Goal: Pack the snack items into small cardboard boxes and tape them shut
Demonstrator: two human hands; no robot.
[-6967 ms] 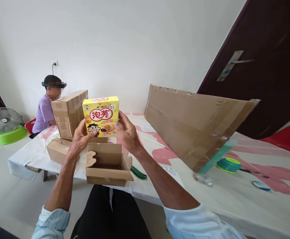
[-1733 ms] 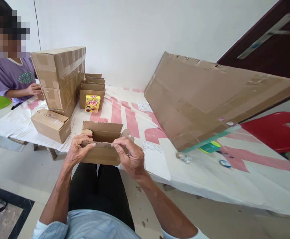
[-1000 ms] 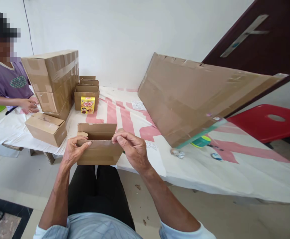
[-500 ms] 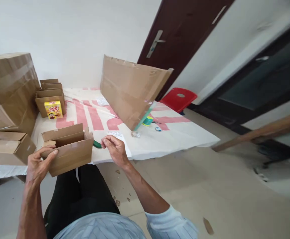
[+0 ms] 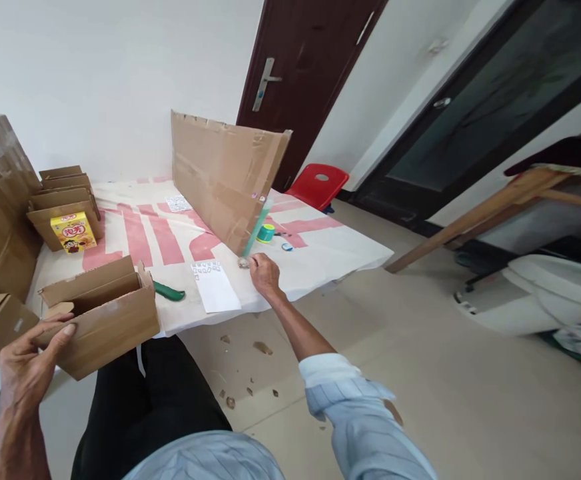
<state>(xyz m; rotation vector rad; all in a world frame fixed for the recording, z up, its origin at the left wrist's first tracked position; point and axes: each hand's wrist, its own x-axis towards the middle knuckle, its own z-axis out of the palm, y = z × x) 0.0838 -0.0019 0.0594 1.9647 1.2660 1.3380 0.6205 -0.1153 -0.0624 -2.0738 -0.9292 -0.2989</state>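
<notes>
Open, plain brown cardboard box (image 5: 101, 319)

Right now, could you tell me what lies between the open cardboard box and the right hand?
Head view: a green-handled tool and a white paper slip lie on the table between the box and right hand.

The open box (image 5: 105, 327) and the upright sheet (image 5: 220, 173) on the table (image 5: 330, 250) are matt brown cardboard, the yellow carton (image 5: 73, 232) there is glossy, the table's cover smooth.
</notes>
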